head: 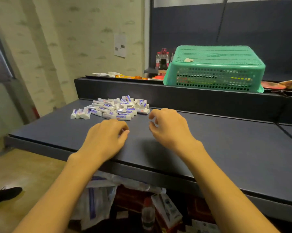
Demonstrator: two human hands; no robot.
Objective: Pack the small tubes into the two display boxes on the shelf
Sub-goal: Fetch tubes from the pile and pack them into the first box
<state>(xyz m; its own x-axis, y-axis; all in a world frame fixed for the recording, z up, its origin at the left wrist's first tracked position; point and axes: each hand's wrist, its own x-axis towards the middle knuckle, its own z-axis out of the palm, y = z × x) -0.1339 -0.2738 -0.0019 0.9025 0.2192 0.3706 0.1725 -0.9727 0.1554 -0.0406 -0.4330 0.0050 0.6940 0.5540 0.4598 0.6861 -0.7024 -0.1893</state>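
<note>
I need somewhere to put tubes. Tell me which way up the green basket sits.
Upside down: the green basket shows its flat base on top, its rim on the ledge.

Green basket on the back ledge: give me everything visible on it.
The green basket is a rectangular, plastic-looking crate with perforated walls and base. It sits upside down on the raised dark ledge behind the shelf, its rim flat on the ledge and its base facing up. A small scrap of pale paper or tape lies on top. Colourful items show dimly through the wall holes; what they are cannot be told. Neither hand touches it.
</note>
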